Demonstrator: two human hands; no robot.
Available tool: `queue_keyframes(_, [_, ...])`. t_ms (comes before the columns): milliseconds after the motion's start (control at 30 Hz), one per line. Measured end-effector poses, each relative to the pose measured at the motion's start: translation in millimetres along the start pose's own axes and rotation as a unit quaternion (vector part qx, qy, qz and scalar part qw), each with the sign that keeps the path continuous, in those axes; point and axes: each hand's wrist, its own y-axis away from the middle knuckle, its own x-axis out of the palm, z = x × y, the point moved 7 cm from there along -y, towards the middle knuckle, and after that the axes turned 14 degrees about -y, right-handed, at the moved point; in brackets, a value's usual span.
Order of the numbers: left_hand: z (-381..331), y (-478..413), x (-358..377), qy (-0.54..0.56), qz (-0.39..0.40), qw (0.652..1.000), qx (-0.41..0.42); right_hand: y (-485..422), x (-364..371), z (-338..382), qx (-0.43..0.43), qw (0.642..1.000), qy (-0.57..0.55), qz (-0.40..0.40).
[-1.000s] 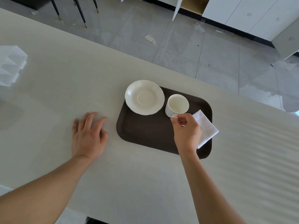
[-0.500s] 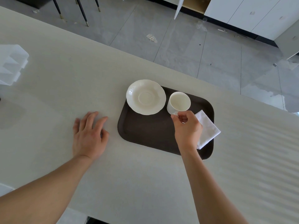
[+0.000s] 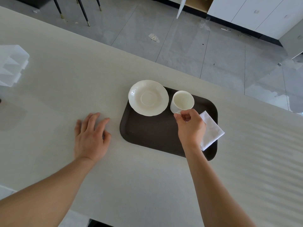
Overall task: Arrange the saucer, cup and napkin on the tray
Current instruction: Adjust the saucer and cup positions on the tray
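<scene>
A dark brown tray (image 3: 150,133) lies on the pale counter. A cream saucer (image 3: 148,97) rests on its far left corner, overhanging the rim. Just right of it stands an empty cream cup (image 3: 182,101), upright on the tray. My right hand (image 3: 191,126) pinches the cup's handle at its near side. A folded white napkin (image 3: 212,130) lies at the tray's right edge, partly hidden under my right hand and poking over the rim. My left hand (image 3: 91,136) lies flat on the counter left of the tray, fingers spread, holding nothing.
The pale counter (image 3: 65,89) runs diagonally, its far edge just behind the tray. A clear plastic container (image 3: 11,64) sits at the far left. Beyond are grey floor tiles, chair legs (image 3: 83,12) and white cabinets (image 3: 255,12).
The cup, saucer, napkin and both hands keep their places; only the view has shifted slightly.
</scene>
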Motion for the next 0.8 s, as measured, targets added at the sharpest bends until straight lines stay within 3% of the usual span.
queue_keyframes(800, [-0.2,-0.3,-1.2,0.008,0.022,1.000,-0.001,2.6,-10.9,-4.2,-0.004,1.000,-0.011,0.029])
